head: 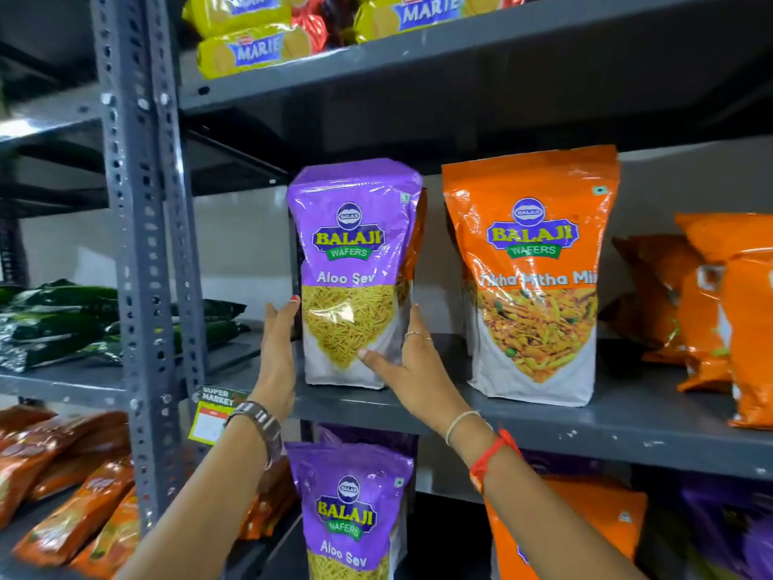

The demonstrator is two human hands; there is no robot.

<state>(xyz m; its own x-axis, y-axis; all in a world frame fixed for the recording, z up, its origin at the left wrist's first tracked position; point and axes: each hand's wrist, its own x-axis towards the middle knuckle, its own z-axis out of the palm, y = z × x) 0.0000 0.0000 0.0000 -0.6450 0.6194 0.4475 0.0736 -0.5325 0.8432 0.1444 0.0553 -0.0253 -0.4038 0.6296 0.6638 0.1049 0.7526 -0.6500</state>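
In the middle of the frame the purple Aloo Sev pack is gleaming as glossy, crinkled plastic film, and the orange Tikha Mitha pack to its right is shining with the same slick finish. The shelf under them is looking like grey painted metal, matt and chipped pale along its front edge, and the perforated upright at the left is wearing the same dull coat. At the upper left the Marie biscuit rolls are glinting in shiny wrap with red foil-like ends.
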